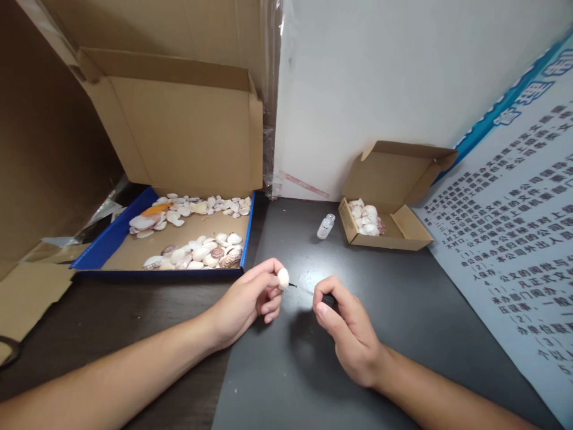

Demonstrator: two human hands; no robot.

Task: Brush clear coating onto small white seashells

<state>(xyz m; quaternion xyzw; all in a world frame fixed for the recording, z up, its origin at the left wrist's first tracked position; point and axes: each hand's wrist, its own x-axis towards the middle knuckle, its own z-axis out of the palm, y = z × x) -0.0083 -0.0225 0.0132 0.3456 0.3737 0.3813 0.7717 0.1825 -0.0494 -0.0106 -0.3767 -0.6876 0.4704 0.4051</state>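
Observation:
Between the thumb and fingers of my left hand [255,292] is a small white ribbed seashell [283,279], held up over the dark table. My right hand [347,328] is closed on the black cap of a small applicator brush [329,300]. The brush's thin clear stem points left, and its dark tip is at the shell's right edge; whether they touch I cannot tell. Beyond my hands, a small clear glass bottle [326,227] stands uncapped on the table, with a pale label.
At the left, an open blue-edged cardboard box [134,254] holds many shells in two groups, with its lid raised behind. A smaller brown box [394,243] with white shells stands back right. A printed board [514,197] leans along the right side, and a white panel [358,77] rises behind.

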